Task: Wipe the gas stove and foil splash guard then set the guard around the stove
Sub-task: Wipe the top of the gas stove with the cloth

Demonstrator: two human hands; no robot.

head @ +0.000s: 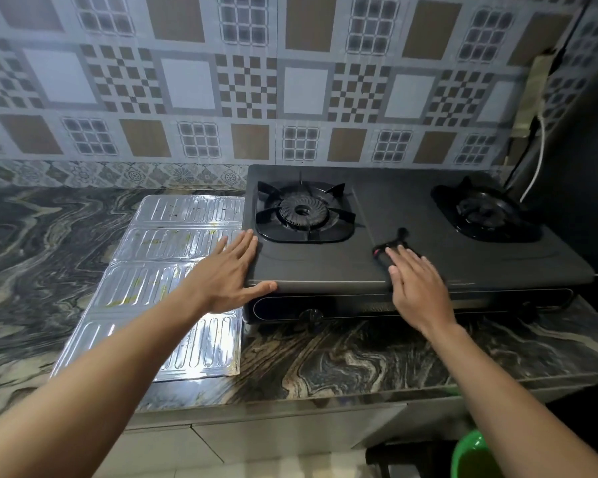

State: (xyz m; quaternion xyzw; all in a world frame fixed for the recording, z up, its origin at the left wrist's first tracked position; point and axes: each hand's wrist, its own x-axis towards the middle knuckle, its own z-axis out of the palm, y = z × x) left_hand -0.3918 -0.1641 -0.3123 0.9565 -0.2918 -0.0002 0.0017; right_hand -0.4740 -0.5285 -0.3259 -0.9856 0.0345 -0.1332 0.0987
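Touching stove [394, 208]: left hand [228, 274], right hand [418, 288]

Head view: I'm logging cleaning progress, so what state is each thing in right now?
gas stove: on the counter, both burners unlit.
foil splash guard: unfolded, lying flat on the counter left of the stove, yellowish stains, not stood up.
left hand: open, flat on the stove's front left corner.
right hand: open, fingers straight over a small dark object on the stove top.
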